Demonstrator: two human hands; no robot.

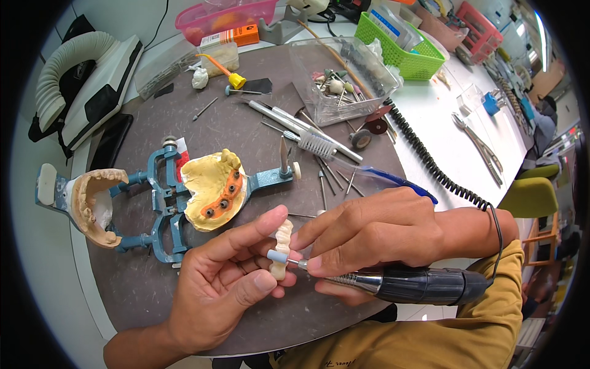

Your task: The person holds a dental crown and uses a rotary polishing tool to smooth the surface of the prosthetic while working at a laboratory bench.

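Between the fingers and thumb of my left hand (215,286) is a cream-white dental bridge (283,237), a row of joined teeth held upright. My right hand (381,237) grips a black and silver dental handpiece (418,285) like a pen. Its pale blue cylindrical polishing tip (277,256) lies across the lower part of the bridge, seemingly touching it. Beyond my left hand stands an opened blue articulator (163,203). It carries a yellow plaster model (200,175) with an orange gum strip and several dark metal implant parts, and a beige plaster model (92,206) at its left.
A clear plastic box (326,111) of burs stands at the back. Metal instruments (307,132), loose burs and blue-handled tool (399,178) lie before it. A coiled black cord (436,166) runs down to the right forearm. Pliers (479,147) and a green basket (399,52) are further right.
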